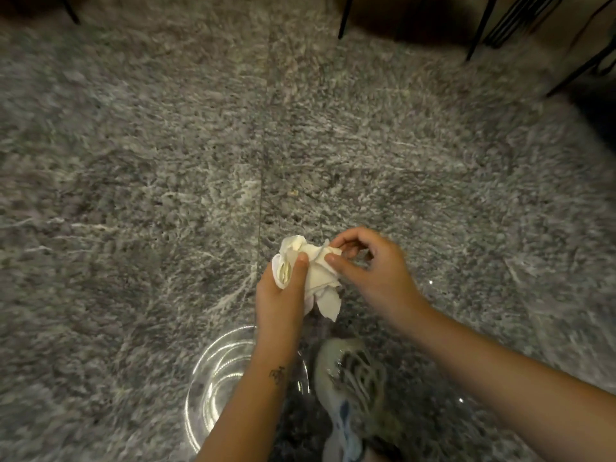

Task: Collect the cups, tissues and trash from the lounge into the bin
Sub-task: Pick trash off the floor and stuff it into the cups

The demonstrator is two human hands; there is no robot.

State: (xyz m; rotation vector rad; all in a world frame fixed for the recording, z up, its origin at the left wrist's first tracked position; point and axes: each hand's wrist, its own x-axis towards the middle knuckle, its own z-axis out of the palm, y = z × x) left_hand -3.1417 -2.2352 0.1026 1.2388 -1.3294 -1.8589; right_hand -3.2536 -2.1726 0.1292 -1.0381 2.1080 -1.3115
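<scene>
Crumpled white tissues [316, 271] gripped by left hand [280, 295], pinched by right hand [373, 268]; clear round plastic bin [213, 378] partly hidden under left forearm, blurred.

A grey speckled stone floor [133, 161] fills nearly the whole view, blurred toward the edges. A thin dark seam [263, 145] runs through it from 12 o'clock down toward the middle. A small pale crumb [293, 193] lies just right of the seam, near the centre. Thin black furniture legs stand on the floor along the top: one at 11 o'clock [70, 10], one at 12 o'clock [345, 18], and several at 1 to 2 o'clock [480, 31]. At 6 o'clock a pale laced shoe [350, 388] rests on the floor, toe pointing up the frame.
</scene>
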